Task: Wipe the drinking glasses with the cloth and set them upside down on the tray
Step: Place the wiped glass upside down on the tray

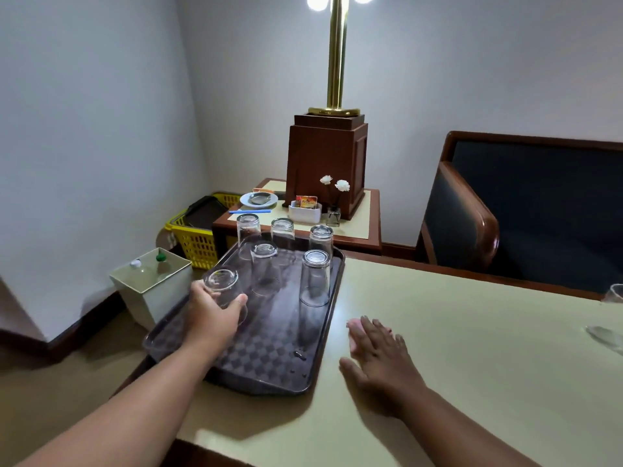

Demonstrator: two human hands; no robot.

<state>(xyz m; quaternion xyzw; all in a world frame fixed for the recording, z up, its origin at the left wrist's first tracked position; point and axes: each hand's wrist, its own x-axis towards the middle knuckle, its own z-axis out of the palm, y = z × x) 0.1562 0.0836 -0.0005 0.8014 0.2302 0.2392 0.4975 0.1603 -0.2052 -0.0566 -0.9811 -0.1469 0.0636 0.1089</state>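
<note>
While my left hand (215, 308) curls fingers and thumb round an upside-down glass (224, 288) at the near left of the tray (269, 348), I see my right hand (381, 352) lying flat, fingers straight and spread, on the pink cloth (354, 326) on the worktop (472, 348) just right of the tray. Five more inverted glasses (315, 278) stand farther back on the tray. Whether the held glass touches the tray I cannot tell.

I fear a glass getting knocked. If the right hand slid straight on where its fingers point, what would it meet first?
The pink cloth lying at the fingertips of the right hand comes first. Past it, probably the tray rim, though depth is unclear.
</note>
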